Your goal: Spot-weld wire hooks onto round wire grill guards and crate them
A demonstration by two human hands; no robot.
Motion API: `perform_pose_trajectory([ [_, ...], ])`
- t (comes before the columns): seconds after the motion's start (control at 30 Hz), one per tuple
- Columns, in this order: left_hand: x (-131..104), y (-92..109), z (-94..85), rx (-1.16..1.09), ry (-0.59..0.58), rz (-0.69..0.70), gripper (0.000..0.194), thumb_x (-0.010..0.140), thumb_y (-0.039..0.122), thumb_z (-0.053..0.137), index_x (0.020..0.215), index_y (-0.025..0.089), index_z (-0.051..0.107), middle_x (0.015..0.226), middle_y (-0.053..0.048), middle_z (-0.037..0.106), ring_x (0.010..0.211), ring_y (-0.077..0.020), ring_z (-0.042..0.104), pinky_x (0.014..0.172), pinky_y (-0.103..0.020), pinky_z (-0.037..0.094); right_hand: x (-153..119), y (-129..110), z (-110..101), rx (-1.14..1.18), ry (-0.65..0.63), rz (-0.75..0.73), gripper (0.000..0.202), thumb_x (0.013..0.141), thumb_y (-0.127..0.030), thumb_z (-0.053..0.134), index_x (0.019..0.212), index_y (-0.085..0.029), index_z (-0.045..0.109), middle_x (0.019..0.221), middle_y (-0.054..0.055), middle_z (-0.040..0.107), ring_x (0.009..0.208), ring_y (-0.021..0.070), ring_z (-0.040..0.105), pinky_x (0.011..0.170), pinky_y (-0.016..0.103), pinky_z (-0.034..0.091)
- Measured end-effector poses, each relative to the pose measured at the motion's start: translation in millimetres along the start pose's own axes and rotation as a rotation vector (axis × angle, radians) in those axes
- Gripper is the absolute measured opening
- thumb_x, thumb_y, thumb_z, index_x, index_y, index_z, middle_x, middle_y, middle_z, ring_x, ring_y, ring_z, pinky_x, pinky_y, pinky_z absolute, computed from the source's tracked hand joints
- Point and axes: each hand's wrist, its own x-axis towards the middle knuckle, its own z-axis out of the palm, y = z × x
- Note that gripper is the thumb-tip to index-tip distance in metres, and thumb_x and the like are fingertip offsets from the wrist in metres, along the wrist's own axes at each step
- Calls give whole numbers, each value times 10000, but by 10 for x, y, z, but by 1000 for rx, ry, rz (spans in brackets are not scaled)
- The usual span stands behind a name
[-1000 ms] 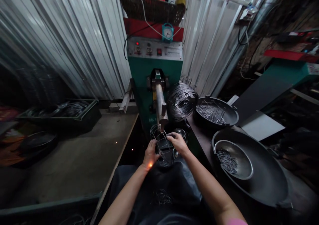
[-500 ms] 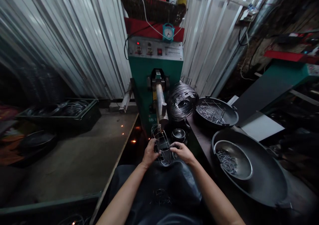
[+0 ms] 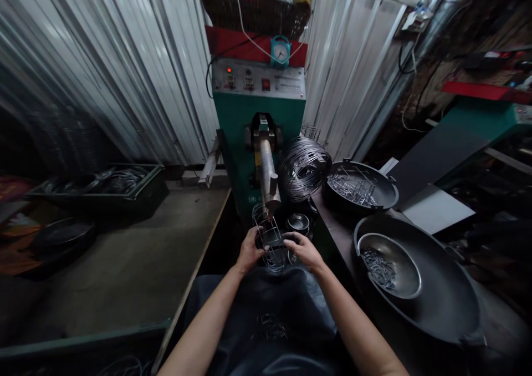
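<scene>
A round wire frame [image 3: 274, 257] is between my hands, just under the metal electrode arm [image 3: 268, 168] of a green machine [image 3: 233, 112]. My left hand [image 3: 250, 250] is closed on the frame's left side. On the right side, my right hand [image 3: 304, 249] grips the frame with thumb and fingers. The frame's upper part reaches the arm's lower tip; whether they touch is hard to tell. Loose wire pieces [image 3: 272, 327] lie on the dark apron [image 3: 233, 320] over my lap.
Right of the machine are a wire coil [image 3: 305, 168], a pan of wire parts [image 3: 384, 184], and a large pan [image 3: 453, 293] holding a metal bowl [image 3: 409, 273] of small pieces. A green bin [image 3: 137, 190] stands on the left.
The sparks that glowed left of the wire frame are gone. The frame and both hands have shifted very slightly, still in the same hold.
</scene>
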Motion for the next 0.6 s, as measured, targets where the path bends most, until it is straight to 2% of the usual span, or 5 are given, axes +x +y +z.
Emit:
perform_pose_trajectory([
  [0.17, -108, -31, -20, 125, 50, 113, 493, 638, 249, 678, 1085, 202, 478, 1054, -75, 560, 1028, -231, 546, 904, -415, 445, -92, 501, -231, -120, 80, 59, 314, 685, -339, 598, 923, -136, 629, 785, 39, 655, 712, 155, 589, 690, 284, 451],
  [0.3, -234, -8, -81, 213, 95, 247, 421, 667, 280, 667, 1043, 206, 493, 1054, -86, 567, 1113, -251, 500, 957, -450, 405, -62, 883, -354, -489, 210, 53, 251, 709, -267, 527, 902, -154, 642, 954, 88, 672, 933, 218, 599, 846, 320, 426],
  [0.37, -260, 11, -180, 242, 138, 285, 378, 685, 284, 657, 1018, 205, 497, 1073, -92, 564, 1141, -250, 481, 971, -458, 391, -20, 964, -386, -693, 206, 61, 284, 737, -272, 483, 947, -163, 639, 1013, 96, 664, 991, 226, 587, 872, 318, 416],
  [0.5, -287, 39, -586, 322, 348, 170, 458, 648, 352, 693, 1037, 203, 502, 1068, -100, 561, 1119, -253, 492, 958, -454, 397, 36, 1002, -470, -1021, 69, 87, 353, 775, -315, 409, 1030, -196, 622, 1105, 95, 637, 1029, 244, 583, 850, 334, 442],
  [0.6, -418, -29, -1144, 351, 740, -84, 578, 601, 396, 724, 1087, 190, 489, 1040, -99, 559, 1031, -233, 535, 914, -421, 423, 153, 1069, -601, -1145, 11, 86, 304, 786, -371, 418, 941, -277, 663, 948, 109, 676, 883, 274, 641, 722, 388, 499],
])
